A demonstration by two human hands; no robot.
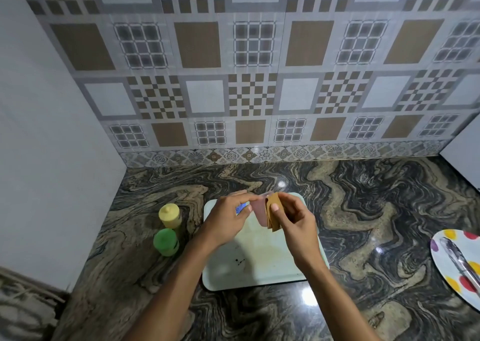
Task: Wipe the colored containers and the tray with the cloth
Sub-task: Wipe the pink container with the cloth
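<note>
Above the pale green tray [262, 265], my left hand [228, 216] holds a pink container [259, 212] by its rim. My right hand [291, 218] presses a folded brown cloth [274, 214] against the container's right side. A blue container [241, 208] shows only partly behind my left hand, on the tray's far left. A yellow container [170, 215] and a green container [166, 241] stand on the counter left of the tray.
The dark marbled counter [363, 210] ends at a tiled wall behind and a plain wall on the left. A polka-dot plate [449, 247] with a metal utensil [458, 260] lies at the right edge. A white panel [465, 153] stands far right.
</note>
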